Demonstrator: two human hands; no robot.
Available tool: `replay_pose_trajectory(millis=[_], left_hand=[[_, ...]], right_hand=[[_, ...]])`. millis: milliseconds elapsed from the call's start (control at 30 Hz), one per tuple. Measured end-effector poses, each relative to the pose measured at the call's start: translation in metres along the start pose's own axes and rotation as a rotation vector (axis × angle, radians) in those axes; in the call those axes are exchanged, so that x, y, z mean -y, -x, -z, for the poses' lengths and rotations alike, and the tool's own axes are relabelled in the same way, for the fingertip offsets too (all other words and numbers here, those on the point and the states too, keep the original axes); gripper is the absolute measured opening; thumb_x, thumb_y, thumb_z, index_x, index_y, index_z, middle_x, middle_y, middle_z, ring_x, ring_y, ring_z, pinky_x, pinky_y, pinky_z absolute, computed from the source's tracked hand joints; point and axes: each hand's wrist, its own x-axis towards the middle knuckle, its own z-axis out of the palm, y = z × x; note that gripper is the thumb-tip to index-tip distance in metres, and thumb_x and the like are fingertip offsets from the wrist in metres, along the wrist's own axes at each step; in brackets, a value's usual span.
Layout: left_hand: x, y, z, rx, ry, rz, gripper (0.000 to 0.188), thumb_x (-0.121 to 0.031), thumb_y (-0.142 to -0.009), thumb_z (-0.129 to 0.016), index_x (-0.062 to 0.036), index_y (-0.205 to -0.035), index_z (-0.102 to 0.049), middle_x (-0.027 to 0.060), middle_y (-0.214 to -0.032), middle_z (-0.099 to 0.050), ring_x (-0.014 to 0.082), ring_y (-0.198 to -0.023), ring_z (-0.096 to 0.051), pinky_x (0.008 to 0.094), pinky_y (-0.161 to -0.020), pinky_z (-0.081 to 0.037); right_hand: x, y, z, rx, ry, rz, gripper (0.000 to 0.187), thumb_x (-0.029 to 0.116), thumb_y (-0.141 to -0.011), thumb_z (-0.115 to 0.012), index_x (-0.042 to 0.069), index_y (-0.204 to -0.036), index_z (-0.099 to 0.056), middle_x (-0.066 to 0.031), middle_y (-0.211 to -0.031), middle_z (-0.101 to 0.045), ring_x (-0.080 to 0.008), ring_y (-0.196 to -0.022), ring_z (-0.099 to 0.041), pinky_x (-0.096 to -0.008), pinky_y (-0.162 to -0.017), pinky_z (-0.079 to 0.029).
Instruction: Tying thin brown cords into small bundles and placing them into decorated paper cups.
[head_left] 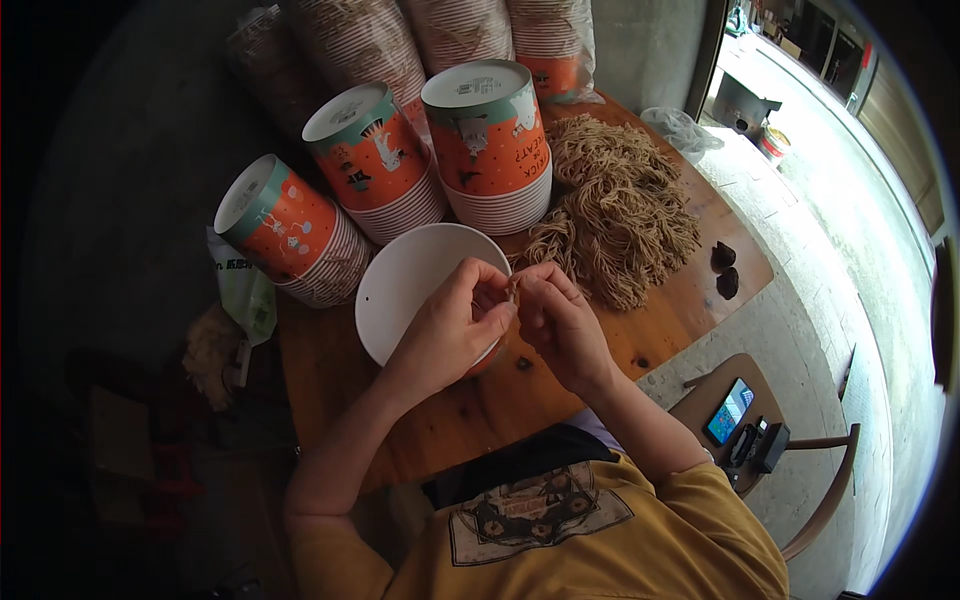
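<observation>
A white-lined paper bucket (395,285) stands tilted on the table in front of me, its open mouth facing up toward me. A small dark hole shows in its left wall. My left hand (450,325) reaches over the mouth, its fingers pinched at the right rim. There my right hand (562,322) meets it from outside, fingers also closed. Between the fingertips shows a short bit of tan cord (514,287); most of it is hidden. Just beyond my right hand lies a loose heap of tan twisted cords (625,215).
Upside-down stacks of orange paper buckets (490,140) stand behind, with bagged stacks (360,45) farther back. Two small dark objects (725,270) lie near the right edge of the wooden table (440,430). A chair at right holds a phone (729,411).
</observation>
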Motion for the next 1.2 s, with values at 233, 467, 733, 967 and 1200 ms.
replay_pose_trajectory(millis=[233,467,733,967,1200], left_hand=[[-0.007,-0.004,-0.004,-0.027,-0.082,0.164,0.016,-0.009,-0.091,-0.059,0.0004,-0.102,-0.051,0.0063,-0.095,-0.059,0.0112,-0.088,-0.058,0.0265,-0.079,-0.049],[0.011,-0.005,-0.013,-0.126,0.011,-0.01,0.017,-0.012,-0.091,-0.059,0.0017,-0.098,-0.051,0.0118,-0.088,-0.061,0.0199,-0.079,-0.063,0.0331,-0.072,-0.05],[0.009,-0.006,-0.012,-0.104,-0.088,-0.074,0.014,-0.01,-0.093,-0.055,0.0013,-0.097,-0.049,0.0125,-0.086,-0.06,0.0217,-0.076,-0.062,0.0343,-0.069,-0.049],[0.006,-0.006,-0.011,-0.092,-0.088,-0.062,0.014,-0.01,-0.093,-0.056,0.0011,-0.097,-0.049,0.0111,-0.084,-0.059,0.0206,-0.075,-0.061,0.0341,-0.069,-0.049],[0.011,-0.006,-0.011,-0.089,-0.047,-0.058,0.014,-0.01,-0.093,-0.055,0.0015,-0.098,-0.05,0.0131,-0.088,-0.061,0.0225,-0.08,-0.063,0.0346,-0.072,-0.049]], right_hand=[[-0.003,0.0,0.001,0.014,0.035,0.009,0.012,0.024,-0.097,-0.055,0.013,-0.093,-0.056,0.0077,-0.063,-0.043,-0.0011,-0.05,-0.033,-0.0168,-0.046,-0.025],[-0.002,0.0,0.003,0.028,0.125,0.089,0.011,0.023,-0.096,-0.056,0.013,-0.093,-0.057,0.0088,-0.063,-0.043,0.0002,-0.051,-0.033,-0.0164,-0.045,-0.023],[0.001,0.001,0.004,-0.041,0.181,0.162,0.009,0.021,-0.096,-0.055,0.013,-0.095,-0.058,0.0091,-0.065,-0.044,0.0008,-0.052,-0.034,-0.0162,-0.046,-0.024],[0.005,0.0,0.013,-0.036,0.243,0.186,0.012,0.02,-0.096,-0.054,0.012,-0.101,-0.06,0.0081,-0.067,-0.046,0.0003,-0.053,-0.035,-0.0162,-0.046,-0.026],[0.004,-0.003,0.011,0.052,0.675,0.467,0.026,0.016,-0.089,-0.066,0.006,-0.113,-0.06,0.0038,-0.076,-0.053,-0.0032,-0.062,-0.047,-0.0189,-0.056,-0.039]])
